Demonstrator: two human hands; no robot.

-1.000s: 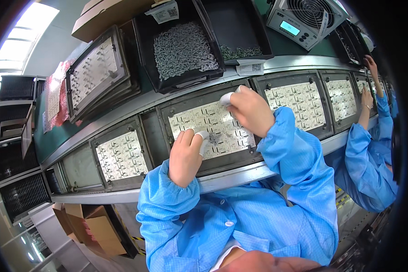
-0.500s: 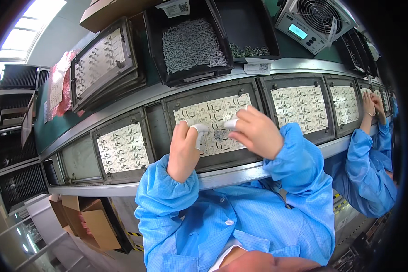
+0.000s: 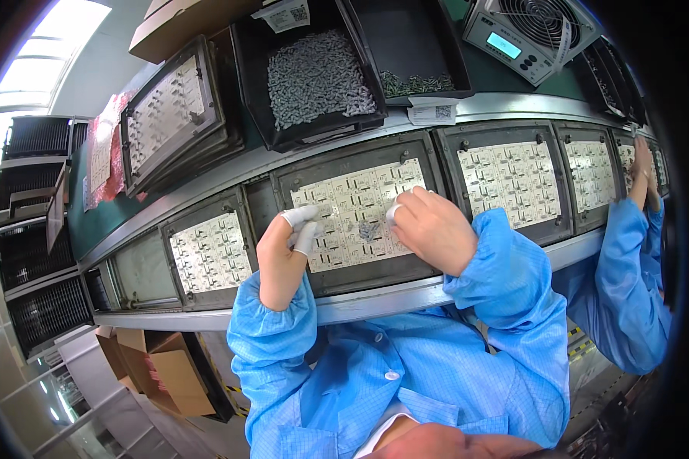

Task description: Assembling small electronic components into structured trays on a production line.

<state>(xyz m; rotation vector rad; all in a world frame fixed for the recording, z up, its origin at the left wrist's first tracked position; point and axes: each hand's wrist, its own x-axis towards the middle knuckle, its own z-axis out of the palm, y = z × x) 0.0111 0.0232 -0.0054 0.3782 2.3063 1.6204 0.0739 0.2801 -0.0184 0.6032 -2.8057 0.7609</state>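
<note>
A cream circuit board panel (image 3: 344, 249) lies in a dark frame (image 3: 375, 277) in front of me, with rows of small dark parts on it. My left hand (image 3: 279, 256), in white finger cots, is over the panel's left side, thumb and forefinger close together; whatever they pinch is too small to make out. Over the right side, my right hand (image 3: 438, 229) has its fingers curled in a pinch, their tips mostly hidden. Between the hands a small heap of grey metal parts (image 3: 370, 231) lies on the panel.
More framed panels sit along the metal rail: one at left (image 3: 210, 252), others at right (image 3: 509, 182). Behind stand a black bin of grey parts (image 3: 321, 80), a bin of greenish parts (image 3: 417, 83), a stacked frame (image 3: 172, 115) and a fan unit (image 3: 524, 42). A co-worker's hands (image 3: 641, 172) are at far right.
My left hand has moved left, away from the heap. My right hand has shifted slightly, its fingers curling closer together. The co-worker's hands have moved a little.
</note>
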